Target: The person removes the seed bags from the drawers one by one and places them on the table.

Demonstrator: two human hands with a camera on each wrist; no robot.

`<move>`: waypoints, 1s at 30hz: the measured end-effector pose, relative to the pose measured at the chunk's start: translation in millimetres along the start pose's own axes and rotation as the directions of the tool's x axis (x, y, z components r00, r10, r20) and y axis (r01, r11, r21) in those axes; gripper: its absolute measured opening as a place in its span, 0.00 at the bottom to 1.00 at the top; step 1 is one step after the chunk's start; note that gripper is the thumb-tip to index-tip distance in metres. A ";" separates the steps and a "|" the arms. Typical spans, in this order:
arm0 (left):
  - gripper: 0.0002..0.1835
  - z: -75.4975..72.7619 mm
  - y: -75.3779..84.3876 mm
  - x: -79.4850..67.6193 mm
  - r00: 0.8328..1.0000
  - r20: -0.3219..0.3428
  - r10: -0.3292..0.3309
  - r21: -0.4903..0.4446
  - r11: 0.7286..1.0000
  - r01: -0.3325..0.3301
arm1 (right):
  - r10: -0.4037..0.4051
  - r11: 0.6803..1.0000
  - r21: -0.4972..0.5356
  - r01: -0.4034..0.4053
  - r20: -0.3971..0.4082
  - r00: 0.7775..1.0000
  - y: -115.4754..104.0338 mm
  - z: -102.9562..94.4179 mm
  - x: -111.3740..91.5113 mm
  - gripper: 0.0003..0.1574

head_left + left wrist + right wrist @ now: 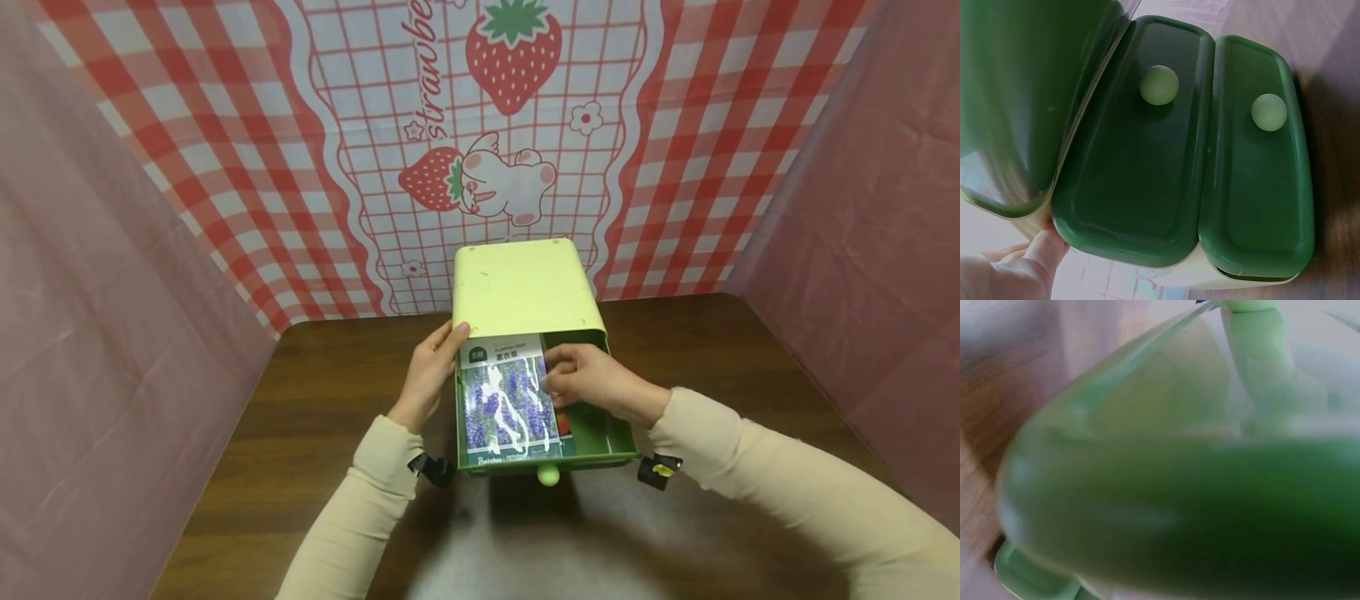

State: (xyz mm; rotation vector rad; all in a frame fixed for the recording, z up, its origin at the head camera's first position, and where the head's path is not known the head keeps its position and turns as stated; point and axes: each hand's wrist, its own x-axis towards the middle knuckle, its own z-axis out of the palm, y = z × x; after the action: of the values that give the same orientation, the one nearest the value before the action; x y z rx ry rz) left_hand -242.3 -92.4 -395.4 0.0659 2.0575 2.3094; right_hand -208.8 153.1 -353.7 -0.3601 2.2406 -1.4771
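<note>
Lavender seed packet (510, 408) sits in the pulled-out green drawer (596, 435), its left edge close along the drawer wall, bare floor open to its right. I see the right hand (603, 382) pinching its right edge. The left hand (431, 371), fingers loosely extended, rests against the left front edge of the yellow cabinet (525, 287), above two lower drawer fronts (1132, 162).

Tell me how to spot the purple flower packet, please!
Find the pale yellow cabinet on the wooden table, then look in its open green top drawer. The shiny packet on the left has purple flowers, while the packet peeking out beneath shows red instead.
</note>
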 end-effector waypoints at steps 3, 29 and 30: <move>0.36 -0.3 -0.5 0.1 1.000 0.001 -0.001 0.002 1.000 0.001 | 0.013 1.000 0.001 -0.013 0.038 0.999 1.7 3.0 0.4 0.29; 0.35 1.7 1.0 -1.1 1.000 0.000 0.007 -0.011 1.000 -0.007 | -0.006 1.000 -0.011 0.005 -0.062 0.998 -5.2 -2.8 -13.6 0.10; 0.35 1.8 1.1 -1.1 1.000 0.004 0.009 -0.012 1.000 -0.009 | 0.004 1.000 0.007 -0.003 -0.061 0.998 -5.7 -4.1 -14.9 0.11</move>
State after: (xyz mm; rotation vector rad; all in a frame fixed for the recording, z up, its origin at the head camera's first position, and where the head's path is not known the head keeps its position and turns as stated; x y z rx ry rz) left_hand -241.2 -90.8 -394.1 0.0797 2.0458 2.3243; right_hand -197.9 160.7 -343.9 -0.3129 2.2813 -1.5129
